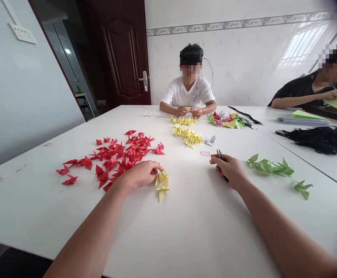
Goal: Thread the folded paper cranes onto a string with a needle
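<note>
My right hand [229, 170] is wrapped round a small pair of dark scissors [220, 155], the blades pointing up and away from me past my fingers. My left hand [145, 172] has its fingers curled in at the edge of a few yellow paper cranes [162, 189]; what is between the fingertips, if anything, is hidden. A spread-out heap of red paper cranes [128, 150] lies just beyond and to the left of that hand. To the right of my right hand, green paper cranes [273, 168] rest in a row, with a single green crane [302, 189] nearer me.
Across the white table [203, 231], a person in a white shirt [188, 92] handles a small yellow piece behind more yellow cranes [187, 135]. A mixed-colour pile [229, 119] lies beside them. At right are black tassels [319, 139], paper sheets [302, 117] and another person [304, 90].
</note>
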{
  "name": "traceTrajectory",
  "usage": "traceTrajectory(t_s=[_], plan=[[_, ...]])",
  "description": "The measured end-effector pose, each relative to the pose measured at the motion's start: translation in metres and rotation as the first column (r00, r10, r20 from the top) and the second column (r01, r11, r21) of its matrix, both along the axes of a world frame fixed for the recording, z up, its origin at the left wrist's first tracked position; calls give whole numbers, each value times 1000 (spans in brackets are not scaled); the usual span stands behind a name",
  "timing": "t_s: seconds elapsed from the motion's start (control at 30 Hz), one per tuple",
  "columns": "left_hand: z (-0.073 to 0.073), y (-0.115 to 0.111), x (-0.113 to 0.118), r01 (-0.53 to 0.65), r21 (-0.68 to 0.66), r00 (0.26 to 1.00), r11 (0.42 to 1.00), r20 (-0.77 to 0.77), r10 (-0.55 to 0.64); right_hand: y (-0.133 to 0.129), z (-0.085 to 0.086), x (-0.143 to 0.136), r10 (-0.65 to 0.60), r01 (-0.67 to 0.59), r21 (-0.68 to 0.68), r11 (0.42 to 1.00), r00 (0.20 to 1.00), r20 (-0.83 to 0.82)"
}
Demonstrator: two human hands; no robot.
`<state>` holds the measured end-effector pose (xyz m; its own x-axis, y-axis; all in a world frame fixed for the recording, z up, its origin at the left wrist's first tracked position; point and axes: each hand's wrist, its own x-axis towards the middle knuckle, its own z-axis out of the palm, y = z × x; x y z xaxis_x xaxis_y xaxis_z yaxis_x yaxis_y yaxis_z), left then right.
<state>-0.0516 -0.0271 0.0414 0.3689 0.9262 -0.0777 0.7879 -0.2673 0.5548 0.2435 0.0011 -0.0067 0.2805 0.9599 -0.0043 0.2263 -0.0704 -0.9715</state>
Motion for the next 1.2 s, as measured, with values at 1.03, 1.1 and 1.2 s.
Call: traceTrajectory(t_s=[1.03, 1.1, 1.2], plan=[[-15, 12, 2, 118, -10, 987, 993, 108, -117, -17, -1, -6, -5, -7, 31, 999, 935, 356], [-15, 11, 3, 141, -25, 984, 990, 114, -137, -17, -1, -6, -12, -2, 38, 999, 929, 371], [-15, 12, 3, 157, -17, 980, 988, 124, -153, -16, -2, -7, -13, -12, 61, 998, 918, 395]])
